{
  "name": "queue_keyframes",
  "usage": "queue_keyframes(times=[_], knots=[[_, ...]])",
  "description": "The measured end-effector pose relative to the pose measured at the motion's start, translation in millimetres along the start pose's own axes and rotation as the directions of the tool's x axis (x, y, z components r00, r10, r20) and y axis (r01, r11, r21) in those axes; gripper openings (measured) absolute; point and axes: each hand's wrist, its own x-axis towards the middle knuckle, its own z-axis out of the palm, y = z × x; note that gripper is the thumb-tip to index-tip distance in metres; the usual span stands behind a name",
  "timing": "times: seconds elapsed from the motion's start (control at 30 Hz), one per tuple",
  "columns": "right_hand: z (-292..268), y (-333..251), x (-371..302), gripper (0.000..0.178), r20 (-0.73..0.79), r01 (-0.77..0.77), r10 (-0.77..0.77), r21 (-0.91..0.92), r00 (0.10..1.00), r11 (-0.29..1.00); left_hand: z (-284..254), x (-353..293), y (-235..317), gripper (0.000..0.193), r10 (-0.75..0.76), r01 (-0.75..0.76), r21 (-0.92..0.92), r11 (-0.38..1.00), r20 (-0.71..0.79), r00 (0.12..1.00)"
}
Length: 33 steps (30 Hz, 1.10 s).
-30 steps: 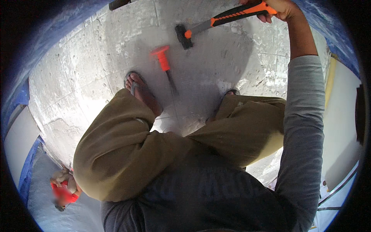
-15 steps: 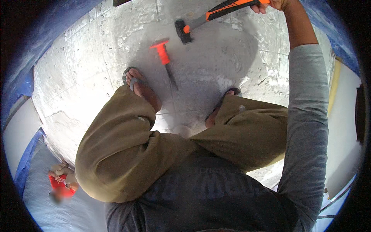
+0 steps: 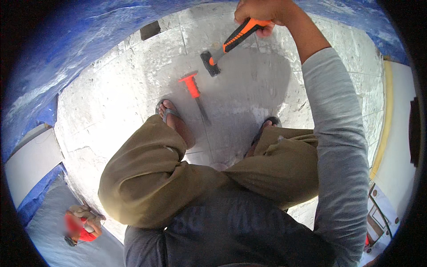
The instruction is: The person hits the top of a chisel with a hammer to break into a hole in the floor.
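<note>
My right hand (image 3: 269, 13) is closed round the black and orange handle of a club hammer (image 3: 240, 38), beyond my feet. The hammer's blocky black head points down and to the left, near a chisel (image 3: 193, 91). That chisel has a red-orange grip with a flared guard and a dark shank. It appears to lie on the floor just past my left foot, its tip toward me, with neither hand on it. A gap shows between the hammer head and the chisel's guard. My left hand is out of view.
Pale, rough, dusty floor tiles (image 3: 106, 84) surround my sandalled feet (image 3: 169, 113). A blue wall (image 3: 89, 40) curves along the far side, with a dark square (image 3: 150, 30) at its base. Another person in red (image 3: 86, 229) sits at the lower left. White panels stand at both sides.
My right hand has come left and nearer with the hammer, whose head is slightly lower in view. The view has shifted, showing more blue wall. The chisel still lies by my left foot.
</note>
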Motion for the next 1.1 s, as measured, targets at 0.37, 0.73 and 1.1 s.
queue_keyframes(times=[0.37,0.73,1.1], knots=[[44.9,-12.3,-32.8,0.023,-0.176,-0.193,0.235,0.229,0.956,0.954,-137.7,-18.3,173.0,0.048,0.453,-0.361,0.396,0.844,-0.165,0.876],[118.1,-34.1,-75.7,0.025,-0.339,-0.041,0.135,0.273,0.931,0.961,-70.1,-217.3,299.1,0.050,0.712,-0.641,0.576,0.508,0.138,0.689],[143.7,-28.1,-75.3,0.036,-0.148,-0.126,0.158,0.204,0.976,0.971,-119.6,-258.0,308.9,0.049,0.736,-0.294,0.816,0.498,-0.218,0.641]])
